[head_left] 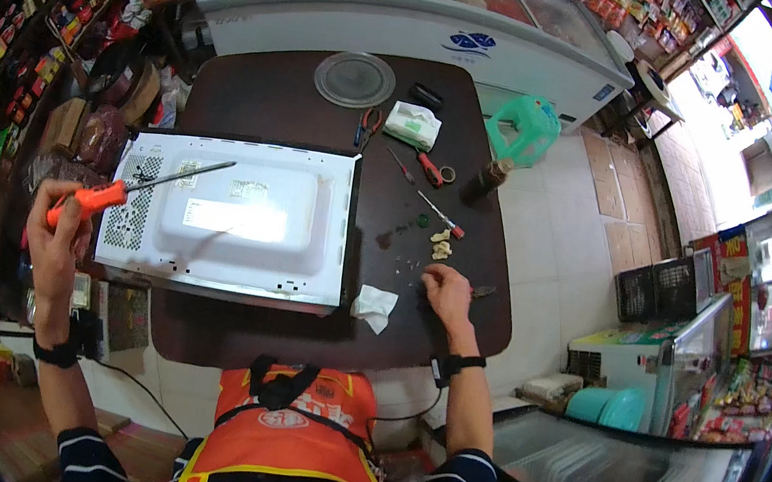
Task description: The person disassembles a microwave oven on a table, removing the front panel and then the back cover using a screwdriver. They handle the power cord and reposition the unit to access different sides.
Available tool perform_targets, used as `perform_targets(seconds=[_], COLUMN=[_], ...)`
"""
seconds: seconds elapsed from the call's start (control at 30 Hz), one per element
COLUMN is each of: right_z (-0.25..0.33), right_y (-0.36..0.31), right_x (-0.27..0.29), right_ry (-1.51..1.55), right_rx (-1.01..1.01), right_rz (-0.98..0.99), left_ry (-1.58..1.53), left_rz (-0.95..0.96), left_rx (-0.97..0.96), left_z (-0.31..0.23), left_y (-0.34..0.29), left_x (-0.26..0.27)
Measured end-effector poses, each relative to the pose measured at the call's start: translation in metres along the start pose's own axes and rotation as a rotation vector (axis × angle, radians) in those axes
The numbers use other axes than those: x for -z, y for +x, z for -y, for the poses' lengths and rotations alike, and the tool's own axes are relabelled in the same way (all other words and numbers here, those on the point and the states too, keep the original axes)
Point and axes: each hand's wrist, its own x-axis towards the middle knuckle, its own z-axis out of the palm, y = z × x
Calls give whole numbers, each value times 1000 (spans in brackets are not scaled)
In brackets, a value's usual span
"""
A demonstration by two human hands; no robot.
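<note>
My left hand (62, 223) is closed around the orange handle of a screwdriver (99, 196), its long shaft angled up and right over a white microwave oven (133, 252). The oven lies with a vented, labelled face upward on the dark table (228, 332). To the right, my right hand (447, 293) rests on the tabletop with curled fingers beside small scattered bits (405, 265). Whatever its fingertips grip is too small to make out. Yellowish knobbly pieces (442, 245) lie just beyond it, and a crumpled white tissue (374, 309) is to its left.
Farther back lie a glass turntable plate (355, 79), pliers (368, 130), a tissue pack (413, 126), a red-handled screwdriver (429, 170), another screwdriver (443, 215) and a tape roll (447, 175). A brown bottle (484, 184) stands near the right edge. Beyond are a green stool (524, 131) and chest freezer (384, 31).
</note>
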Motion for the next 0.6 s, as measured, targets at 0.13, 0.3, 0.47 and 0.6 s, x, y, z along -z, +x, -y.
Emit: perform_targets(seconds=[0.13,0.3,0.47,0.6], right_z=[-1,-11,-27,-32], right_y=[51,102,119,119], right_x=[-43,-86,-109,-113], right_ry=[-172,-304,-362,-400], right_rx=[63,90,130,97], right_rz=[38,41,130,166], left_ry=[-73,-55,-41,-62], left_rz=[-57,-77,-142,-174], left_rx=[55,74,122,146], left_z=[13,3,-6,-5], left_y=[-36,-68,-93,-101], left_x=[9,7,6,2])
